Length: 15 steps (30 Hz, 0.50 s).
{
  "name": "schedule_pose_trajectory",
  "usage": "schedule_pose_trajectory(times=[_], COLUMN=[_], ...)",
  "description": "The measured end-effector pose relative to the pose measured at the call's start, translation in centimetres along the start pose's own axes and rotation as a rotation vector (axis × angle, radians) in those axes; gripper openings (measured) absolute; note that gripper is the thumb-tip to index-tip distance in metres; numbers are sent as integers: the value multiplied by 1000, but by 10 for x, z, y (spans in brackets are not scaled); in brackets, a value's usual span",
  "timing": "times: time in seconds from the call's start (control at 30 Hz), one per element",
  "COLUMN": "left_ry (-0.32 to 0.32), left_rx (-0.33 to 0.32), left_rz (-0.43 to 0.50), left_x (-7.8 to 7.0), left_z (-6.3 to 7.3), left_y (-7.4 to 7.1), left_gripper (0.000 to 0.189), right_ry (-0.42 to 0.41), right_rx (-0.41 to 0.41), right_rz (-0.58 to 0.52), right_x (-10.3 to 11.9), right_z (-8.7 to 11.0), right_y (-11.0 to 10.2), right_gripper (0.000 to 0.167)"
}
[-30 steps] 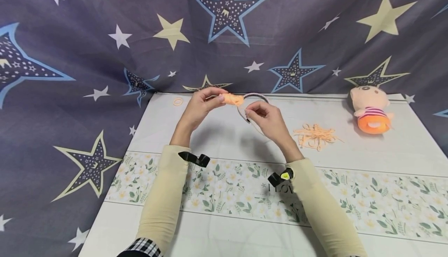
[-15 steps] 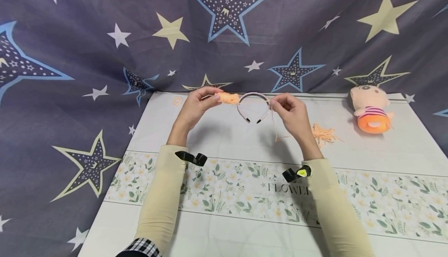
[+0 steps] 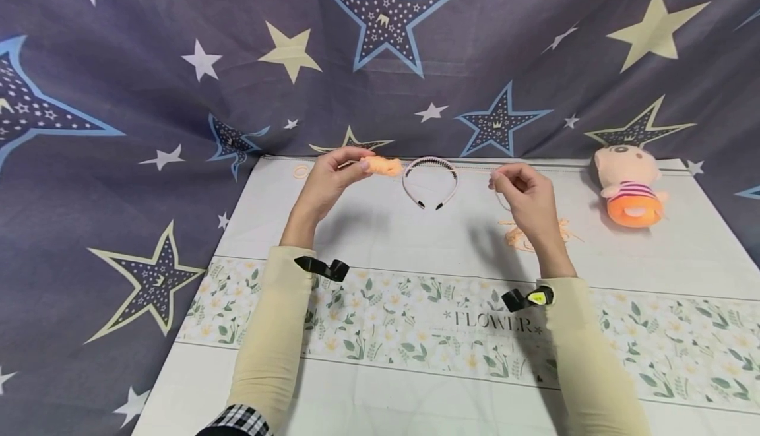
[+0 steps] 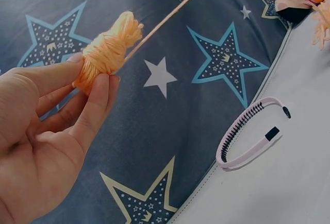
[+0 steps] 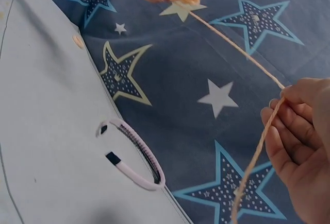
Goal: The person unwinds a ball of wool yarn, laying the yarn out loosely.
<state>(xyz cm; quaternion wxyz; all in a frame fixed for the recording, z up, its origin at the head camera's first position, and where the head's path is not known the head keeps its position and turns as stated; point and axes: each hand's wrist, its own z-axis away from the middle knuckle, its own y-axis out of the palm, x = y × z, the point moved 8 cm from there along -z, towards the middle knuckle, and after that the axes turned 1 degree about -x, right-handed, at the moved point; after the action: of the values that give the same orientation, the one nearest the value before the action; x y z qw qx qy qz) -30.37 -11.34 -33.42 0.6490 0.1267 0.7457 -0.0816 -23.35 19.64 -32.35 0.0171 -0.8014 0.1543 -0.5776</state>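
Between thumb and fingers my left hand (image 3: pixel 329 185) holds a small wound bundle of orange yarn (image 4: pixel 105 54), raised above the far part of the table. A strand of yarn (image 5: pixel 237 49) runs taut from the bundle to my right hand (image 3: pixel 525 202), which pinches it between thumb and forefinger. Past that pinch the strand hangs down. A loose pile of the same yarn (image 3: pixel 519 237) lies on the table, partly hidden behind my right hand in the head view. Between the two hands, farther back, lies a pale pink headband (image 3: pixel 431 160) with dark teeth inside.
A plush toy (image 3: pixel 631 185) with an orange bottom lies at the back right. Near the left back corner is a thin orange ring (image 3: pixel 301 172). A dark star-printed curtain (image 3: pixel 380 106) hangs along the table's back and left edges. Flowers band the white tablecloth (image 3: pixel 368 383).
My right hand has moved away to the right from near the bundle, stretching the strand out and uncovering the headband. My left hand shifts slightly left, still holding the bundle.
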Motion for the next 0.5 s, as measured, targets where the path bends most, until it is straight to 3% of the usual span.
schedule_pose_trajectory(times=[0.27, 0.5], left_ry=[-2, 13], left_rx=[-2, -15], left_rz=[16, 28], left_x=[0, 0], left_z=[1, -1], left_y=[-3, -8], left_gripper=[22, 20], right_ry=[-5, 5], right_rx=[-58, -139], right_rz=[-28, -55], right_x=[-7, -36], right_z=[0, -9], right_y=[-18, -40], right_gripper=[10, 10])
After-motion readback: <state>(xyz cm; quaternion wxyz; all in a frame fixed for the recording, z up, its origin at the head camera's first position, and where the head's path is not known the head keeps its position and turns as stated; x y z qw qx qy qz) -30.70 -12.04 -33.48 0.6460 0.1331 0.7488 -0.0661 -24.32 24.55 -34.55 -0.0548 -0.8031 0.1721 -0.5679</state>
